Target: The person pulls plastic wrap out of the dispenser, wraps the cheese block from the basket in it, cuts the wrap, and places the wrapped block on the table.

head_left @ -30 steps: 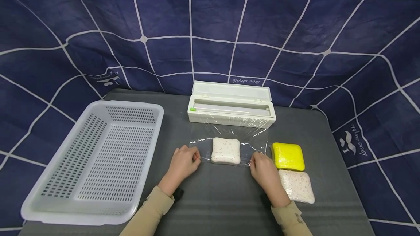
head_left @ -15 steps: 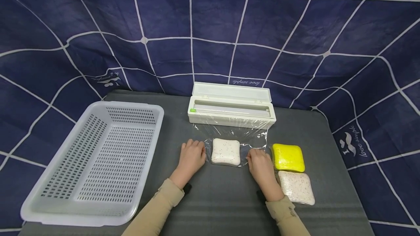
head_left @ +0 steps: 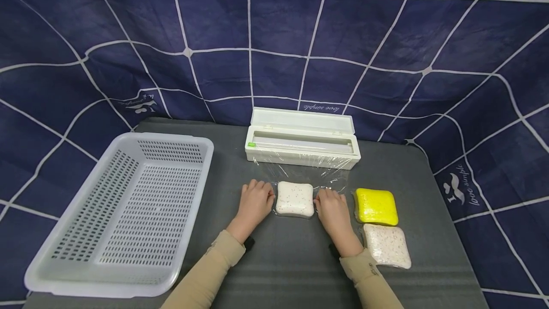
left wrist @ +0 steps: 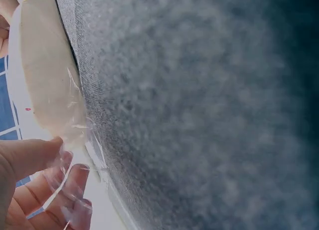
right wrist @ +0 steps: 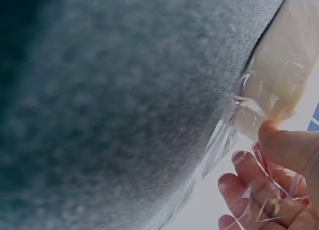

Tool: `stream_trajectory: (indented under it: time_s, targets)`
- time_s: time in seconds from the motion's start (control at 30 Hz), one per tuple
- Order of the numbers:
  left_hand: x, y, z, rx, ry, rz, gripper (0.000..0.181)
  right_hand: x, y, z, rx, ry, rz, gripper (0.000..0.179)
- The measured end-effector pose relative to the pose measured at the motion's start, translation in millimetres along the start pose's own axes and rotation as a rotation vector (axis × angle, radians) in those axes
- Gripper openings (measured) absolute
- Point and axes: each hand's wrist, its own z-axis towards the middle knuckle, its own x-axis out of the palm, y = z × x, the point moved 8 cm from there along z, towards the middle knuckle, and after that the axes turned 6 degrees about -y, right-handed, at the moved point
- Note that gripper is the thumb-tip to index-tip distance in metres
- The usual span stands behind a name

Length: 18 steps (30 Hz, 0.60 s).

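Observation:
A white, red-speckled square block [head_left: 295,199] with rounded corners lies on clear cling film [head_left: 300,173]. At its left side my left hand [head_left: 256,200] pinches the film; in the left wrist view the film crosses the fingertips [left wrist: 79,172] and the thumb is close against the block's side. My right hand [head_left: 332,210] pinches the film on the block's right side, with crinkled film over its fingers [right wrist: 244,162] in the right wrist view. Behind the block stands a white cling film dispenser [head_left: 302,156], lid raised, film still running from it.
To the right lie a yellow block [head_left: 376,207] and another speckled block [head_left: 387,246], both wrapped in shiny film. A white perforated plastic basket [head_left: 198,204] takes up the left of the grey table [head_left: 283,271]. Blue checked cloth [head_left: 279,27] hangs behind.
Both hands have moved inward, left hand to the right and right hand to the left, bringing the film's sides close to the block. The block and dispenser have stayed in place.

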Motion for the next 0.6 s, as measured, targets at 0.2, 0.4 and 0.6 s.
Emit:
stream_trajectory:
  time_s: [0.2,0.4,0.6]
  targets:
    - [1.0,-0.5,1.3,-0.03,0.044,-0.029,0.017,3,2,3.2,0.027,0.058,-0.028,0.017]
    - [-13.0,9.7,1.0,-0.122,0.012,-0.113,0.014,-15,-5,5.2,0.083,0.054,0.048,0.026]
    - [-56.3,14.5,-13.4,-0.193,-0.147,-0.189,0.007,-47,-15,-7.1,0.221,-0.023,0.115,0.02]
